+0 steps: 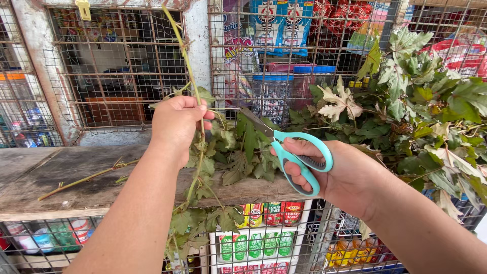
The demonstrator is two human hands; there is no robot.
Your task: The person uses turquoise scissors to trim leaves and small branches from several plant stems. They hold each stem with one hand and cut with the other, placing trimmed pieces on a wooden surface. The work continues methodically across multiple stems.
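Observation:
My left hand (177,124) grips a long green leafy stem (188,66) held upright; its bare top rises past the wire mesh and its leafy lower part hangs below the wooden ledge. My right hand (337,170) holds scissors with teal handles (304,160), fingers through the loops. The blades point left and up toward the stem, near the leaves just right of my left hand. The blade tips are partly hidden among the leaves.
A worn wooden ledge (61,172) carries a bare cut stem (86,178). A big pile of leafy branches (421,106) fills the right. Wire mesh (116,66) with packaged goods stands behind. Below the ledge, a wire cage holds bottles and sachets (258,238).

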